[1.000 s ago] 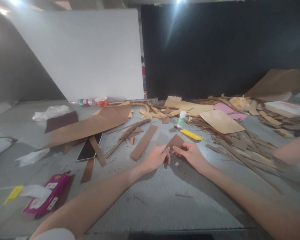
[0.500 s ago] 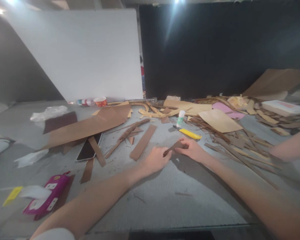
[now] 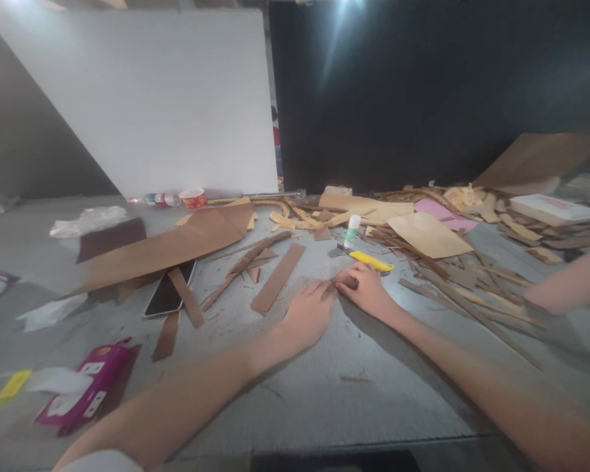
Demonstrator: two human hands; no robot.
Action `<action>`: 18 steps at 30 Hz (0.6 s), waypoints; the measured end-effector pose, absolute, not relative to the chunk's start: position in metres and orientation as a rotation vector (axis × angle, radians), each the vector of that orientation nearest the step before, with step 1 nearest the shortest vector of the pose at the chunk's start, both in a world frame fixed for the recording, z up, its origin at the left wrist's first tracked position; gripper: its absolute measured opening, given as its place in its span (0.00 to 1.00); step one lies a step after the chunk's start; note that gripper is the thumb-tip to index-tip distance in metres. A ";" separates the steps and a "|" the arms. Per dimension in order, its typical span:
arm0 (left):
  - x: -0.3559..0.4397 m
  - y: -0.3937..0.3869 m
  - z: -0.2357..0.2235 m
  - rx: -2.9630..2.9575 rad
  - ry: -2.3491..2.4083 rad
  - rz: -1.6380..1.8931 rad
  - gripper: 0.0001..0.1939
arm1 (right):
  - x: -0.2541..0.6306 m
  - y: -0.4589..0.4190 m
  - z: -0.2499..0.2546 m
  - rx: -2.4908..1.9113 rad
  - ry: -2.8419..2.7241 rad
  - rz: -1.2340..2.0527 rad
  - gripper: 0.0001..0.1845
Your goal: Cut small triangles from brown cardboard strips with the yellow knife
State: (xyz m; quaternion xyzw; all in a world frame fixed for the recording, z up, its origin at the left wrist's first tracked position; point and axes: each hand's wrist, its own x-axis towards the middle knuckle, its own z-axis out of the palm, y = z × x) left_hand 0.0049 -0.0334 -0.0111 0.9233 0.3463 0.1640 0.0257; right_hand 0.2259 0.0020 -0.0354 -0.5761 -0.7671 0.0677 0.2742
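Between my hands is a small brown paper strip (image 3: 341, 279), mostly covered by fingers. My left hand (image 3: 311, 314) lies palm down with its fingers bent over the strip's left end. My right hand (image 3: 371, 292) pinches the other end, thumb and fingers pressed together. Just beyond the right hand lies a yellow utility knife (image 3: 371, 261), and a white and green glue stick (image 3: 353, 231) stands upright behind it. A flat brown paper strip (image 3: 278, 278) rests to the left of my left hand, with a twisted brown paper cord (image 3: 248, 263) farther left.
A phone (image 3: 164, 296) lies partly under a large brown sheet (image 3: 172, 252). Purple tissue pack (image 3: 88, 387) sits at front left. Scraps and strips (image 3: 472, 295) pile up at right, near another person's forearm (image 3: 568, 282). White (image 3: 177, 105) and black boards (image 3: 423, 92) stand behind.
The brown strip has gone from sticking up between my hands to being mostly covered. My left hand has turned from a fist to palm down over it. The view has shifted slightly.
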 end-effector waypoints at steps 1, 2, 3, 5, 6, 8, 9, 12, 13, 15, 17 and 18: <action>0.004 -0.033 -0.011 2.875 1.045 0.485 0.23 | 0.228 0.003 -0.036 -1.550 -2.085 0.166 0.14; 0.004 -0.033 -0.011 2.901 1.022 0.465 0.24 | 0.230 0.003 -0.035 -1.544 -2.102 0.138 0.14; 0.004 -0.033 -0.010 2.933 1.003 0.449 0.24 | 0.233 0.004 -0.035 -1.535 -2.113 0.094 0.14; 0.003 -0.033 -0.010 3.017 0.973 0.427 0.22 | 0.242 0.005 -0.033 -1.547 -2.097 -0.049 0.19; 0.003 -0.033 -0.010 3.061 0.961 0.424 0.21 | 0.247 0.005 -0.032 -1.571 -2.089 -0.133 0.22; 0.002 -0.033 -0.012 3.124 0.951 0.434 0.19 | 0.258 0.007 -0.029 -1.660 -2.055 -0.297 0.26; 0.002 -0.033 -0.013 3.140 0.948 0.444 0.19 | 0.264 0.008 -0.028 -1.703 -2.055 -0.354 0.26; 0.002 -0.033 -0.017 3.132 0.947 0.453 0.20 | 0.277 0.013 -0.027 -1.811 -2.123 -0.382 0.24; 0.002 -0.033 -0.019 3.118 0.955 0.446 0.21 | 0.279 0.015 -0.027 -1.843 -2.143 -0.363 0.24; 0.003 -0.033 -0.020 3.081 0.983 0.434 0.22 | 0.282 0.018 -0.028 -1.892 -2.165 -0.317 0.24; 0.002 -0.032 -0.021 3.035 1.030 0.439 0.22 | 0.283 0.020 -0.029 -1.900 -2.172 -0.279 0.24; 0.001 -0.030 -0.021 3.009 1.059 0.443 0.22 | 0.283 0.020 -0.028 -1.889 -2.170 -0.263 0.24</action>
